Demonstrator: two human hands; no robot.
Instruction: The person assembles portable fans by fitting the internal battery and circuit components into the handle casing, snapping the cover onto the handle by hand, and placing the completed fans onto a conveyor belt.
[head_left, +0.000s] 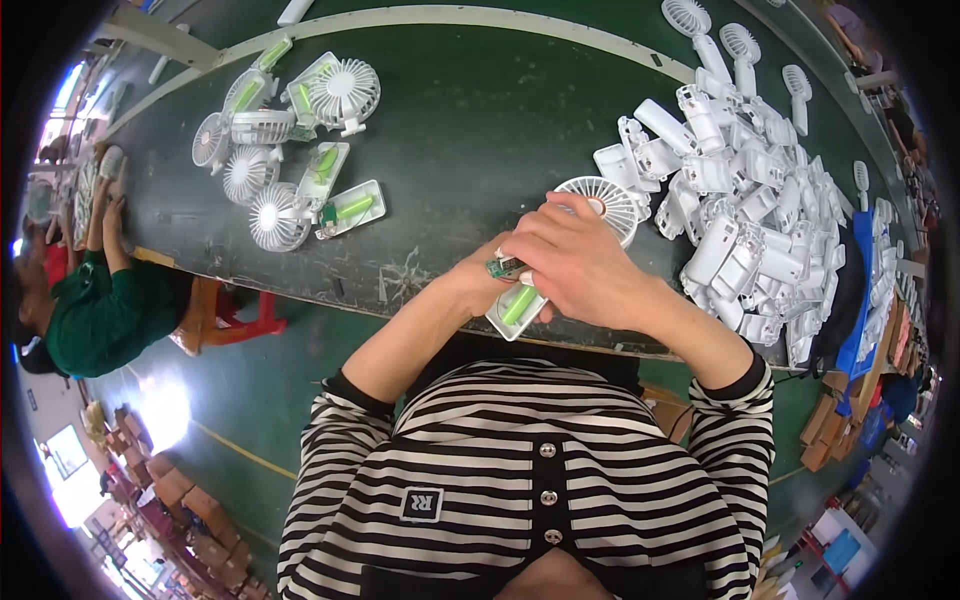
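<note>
Fan (622,205), white and caged, sits at the near edge of the dark workbench (470,120), its head just beyond my knuckles and an uncovered handle shell (498,323) angled towards my body; my hands hide where the two meet. My right hand (575,255) is curled closed over it, thumb side down by the green cell (517,306) in the shell. My left hand (476,280) tucks in beneath, beside a small circuit board (503,268), but I cannot tell how tightly its fingers close. The board looks poorly supported, so a slip or hard press could, I judge, strain a wire or crack a joint; tipping the shell might let the cell slide out. Left of me lie fans (278,217) with similar cells; right, a heap of white housings (760,235) sprawls close enough that an elbow could topple some. I can read no writing on the fan; the only clear lettering is on a dark patch (423,504) on my striped top (480,470).
</note>
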